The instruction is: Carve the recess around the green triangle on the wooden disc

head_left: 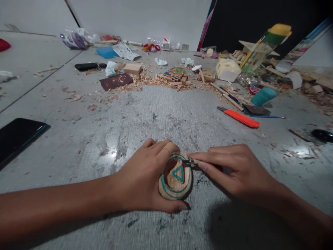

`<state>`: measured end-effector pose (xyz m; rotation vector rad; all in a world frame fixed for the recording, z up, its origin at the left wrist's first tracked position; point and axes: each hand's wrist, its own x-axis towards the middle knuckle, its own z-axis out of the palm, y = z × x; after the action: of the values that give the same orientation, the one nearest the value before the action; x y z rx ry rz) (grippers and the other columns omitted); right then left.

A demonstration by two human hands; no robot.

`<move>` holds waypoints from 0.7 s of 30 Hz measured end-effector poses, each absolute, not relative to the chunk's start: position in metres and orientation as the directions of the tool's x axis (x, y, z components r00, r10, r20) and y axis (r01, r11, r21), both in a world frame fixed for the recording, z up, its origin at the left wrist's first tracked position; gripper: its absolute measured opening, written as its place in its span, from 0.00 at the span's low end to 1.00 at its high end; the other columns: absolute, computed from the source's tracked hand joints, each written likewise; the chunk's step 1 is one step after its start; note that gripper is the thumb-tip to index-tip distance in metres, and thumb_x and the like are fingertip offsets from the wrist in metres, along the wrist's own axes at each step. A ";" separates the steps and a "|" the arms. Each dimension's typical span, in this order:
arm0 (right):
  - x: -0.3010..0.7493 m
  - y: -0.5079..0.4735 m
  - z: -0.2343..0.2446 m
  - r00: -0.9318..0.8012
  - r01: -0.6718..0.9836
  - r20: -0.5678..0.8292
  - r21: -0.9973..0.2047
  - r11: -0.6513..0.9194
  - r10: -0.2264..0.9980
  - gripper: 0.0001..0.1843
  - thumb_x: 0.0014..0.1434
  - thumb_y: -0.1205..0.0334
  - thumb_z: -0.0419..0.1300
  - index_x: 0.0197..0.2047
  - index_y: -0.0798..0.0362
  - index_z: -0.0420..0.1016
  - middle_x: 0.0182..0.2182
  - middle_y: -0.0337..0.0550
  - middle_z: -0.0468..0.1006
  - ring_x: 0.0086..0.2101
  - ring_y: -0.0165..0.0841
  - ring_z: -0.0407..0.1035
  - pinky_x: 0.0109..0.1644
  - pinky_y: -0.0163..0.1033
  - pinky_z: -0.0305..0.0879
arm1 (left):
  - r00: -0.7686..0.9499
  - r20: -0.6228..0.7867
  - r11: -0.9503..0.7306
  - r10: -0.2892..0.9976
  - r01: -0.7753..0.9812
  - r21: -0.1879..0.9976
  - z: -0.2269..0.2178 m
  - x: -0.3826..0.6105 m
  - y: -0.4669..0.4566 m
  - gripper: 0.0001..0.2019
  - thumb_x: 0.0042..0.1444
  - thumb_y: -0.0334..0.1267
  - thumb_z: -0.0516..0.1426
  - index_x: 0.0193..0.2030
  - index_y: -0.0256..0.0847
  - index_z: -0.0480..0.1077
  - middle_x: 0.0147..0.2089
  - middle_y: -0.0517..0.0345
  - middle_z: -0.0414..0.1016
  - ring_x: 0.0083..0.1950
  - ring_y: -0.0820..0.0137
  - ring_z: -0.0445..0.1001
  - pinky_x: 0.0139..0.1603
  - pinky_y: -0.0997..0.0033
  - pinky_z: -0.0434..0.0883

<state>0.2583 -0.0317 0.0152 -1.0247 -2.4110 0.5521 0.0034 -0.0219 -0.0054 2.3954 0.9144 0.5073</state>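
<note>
Round wooden piece [178, 175], marked with green rings and a triangle, lower centre of the frame. Left hand [148, 177]: thumb and fingers parted to the piece's width, gripping it and hiding part of its rim. Right hand [236, 170]: fingers pinched on a slim bladed tool [194, 161], tip at the hollow. Well apart from the hands: black phone [20, 139], left edge; wood shavings [153, 82] and brown sheet [116, 81], upper centre; orange-handled cutter [241, 118], right; yellow-topped container [272, 41], upper right.
</note>
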 end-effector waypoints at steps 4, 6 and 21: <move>0.258 -0.033 0.012 -0.640 0.591 0.278 -0.418 0.690 0.717 0.12 0.69 0.65 0.60 0.53 0.49 0.82 0.29 0.33 0.81 0.26 0.23 0.71 0.30 0.34 0.58 | 0.697 0.167 -0.639 0.698 0.501 0.584 -0.005 0.003 -0.022 0.40 0.39 0.69 0.69 0.48 0.41 0.62 0.46 0.54 0.75 0.45 0.55 0.76 0.49 0.55 0.59; 0.256 -0.036 0.011 -0.660 0.603 0.314 -0.320 0.731 0.682 0.13 0.70 0.64 0.59 0.53 0.51 0.82 0.26 0.33 0.78 0.24 0.24 0.69 0.28 0.35 0.56 | 0.695 0.161 -0.639 0.700 0.511 0.575 -0.005 0.003 -0.022 0.40 0.39 0.69 0.69 0.48 0.41 0.63 0.46 0.54 0.75 0.45 0.55 0.76 0.49 0.55 0.59; 0.248 -0.064 -0.017 -0.646 0.713 0.442 0.059 0.699 0.622 0.20 0.72 0.68 0.54 0.64 0.57 0.74 0.26 0.36 0.70 0.23 0.29 0.61 0.29 0.41 0.53 | 0.662 0.114 -0.591 0.741 0.560 0.580 -0.005 0.003 -0.025 0.41 0.41 0.72 0.65 0.49 0.41 0.63 0.48 0.51 0.76 0.47 0.53 0.76 0.51 0.51 0.62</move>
<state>0.2479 -0.0639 -0.0173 -1.0374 -2.5183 -0.3210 0.0032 -0.0254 -0.0054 2.3719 1.0087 0.4744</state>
